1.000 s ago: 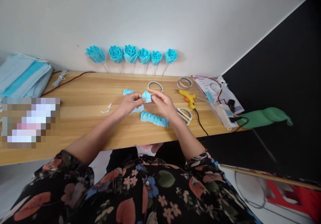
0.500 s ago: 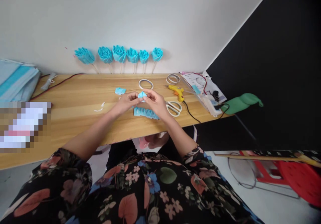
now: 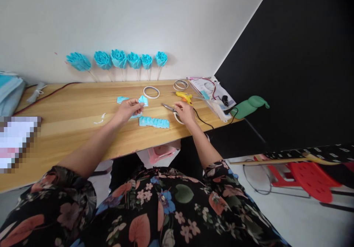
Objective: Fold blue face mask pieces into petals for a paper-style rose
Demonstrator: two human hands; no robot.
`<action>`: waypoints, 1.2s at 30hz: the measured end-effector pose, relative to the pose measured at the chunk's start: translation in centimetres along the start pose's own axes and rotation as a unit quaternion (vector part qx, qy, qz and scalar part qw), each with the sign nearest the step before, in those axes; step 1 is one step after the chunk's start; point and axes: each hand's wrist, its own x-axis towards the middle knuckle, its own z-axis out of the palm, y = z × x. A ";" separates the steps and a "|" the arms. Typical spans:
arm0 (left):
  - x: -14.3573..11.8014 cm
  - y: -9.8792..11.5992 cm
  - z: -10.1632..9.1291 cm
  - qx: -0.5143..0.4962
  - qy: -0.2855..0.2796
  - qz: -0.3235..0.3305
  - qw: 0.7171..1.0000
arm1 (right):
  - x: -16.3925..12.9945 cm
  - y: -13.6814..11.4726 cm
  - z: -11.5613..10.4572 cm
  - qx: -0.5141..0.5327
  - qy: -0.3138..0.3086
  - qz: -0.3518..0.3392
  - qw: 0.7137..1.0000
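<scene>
My left hand pinches a folded light-blue petal piece above the table, its pointed end upward. My right hand is closed over the handles of a pair of scissors; the blades point left and one pale handle loop shows below the fingers. Between the hands, closer to the table edge, lies a row of several overlapping blue folded pieces. Another blue piece rests behind my left hand, and one more is partly hidden under it.
Several blue flowers on sticks lean against the wall. A roll of tape, more tape rings and a yellow glue gun lie behind the hands. A power strip and green pouch are at right; white scraps at left.
My hands have come apart. The left keeps the blue piece and has moved left; the right has let go of it and reached right onto the scissors. The whole view has shifted.
</scene>
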 end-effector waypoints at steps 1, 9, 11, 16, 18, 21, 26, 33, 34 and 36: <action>0.0 0.0 0.0 0.002 0.002 -0.004 1.000 | 0.0 -0.2 0.4 -0.035 -0.011 -0.019 0.999; 0.1 -0.3 -0.2 0.003 0.003 -0.026 1.000 | 1.5 -1.9 2.7 -0.174 -0.063 -0.072 0.980; 0.1 -0.4 -0.3 -0.003 0.002 -0.026 1.000 | 1.5 -2.1 3.1 -0.187 -0.064 -0.069 0.978; 0.0 -0.6 -0.4 0.003 -0.006 -0.021 1.000 | 1.6 -2.0 3.8 -0.186 -0.045 -0.058 0.980; -0.1 -0.5 -0.4 0.008 -0.012 -0.020 1.000 | 1.8 -1.8 4.0 -0.158 -0.041 -0.047 0.985; -0.1 -0.5 -0.4 0.015 -0.017 -0.019 1.000 | 2.1 -1.4 4.0 -0.102 -0.040 -0.025 0.994; -0.1 -0.4 -0.4 0.012 -0.022 -0.015 1.000 | 2.5 -0.7 4.2 -0.018 -0.038 0.005 0.999; -0.5 0.2 -0.1 0.017 -0.038 -0.022 0.999 | 2.6 -0.2 4.0 0.135 -0.011 0.018 0.991; -0.5 0.3 0.0 0.019 -0.044 -0.024 0.999 | 2.5 -0.4 3.8 0.153 -0.002 0.015 0.988; -0.6 0.3 0.2 0.027 -0.057 -0.034 0.997 | 2.1 -1.3 3.3 0.177 0.016 0.004 0.984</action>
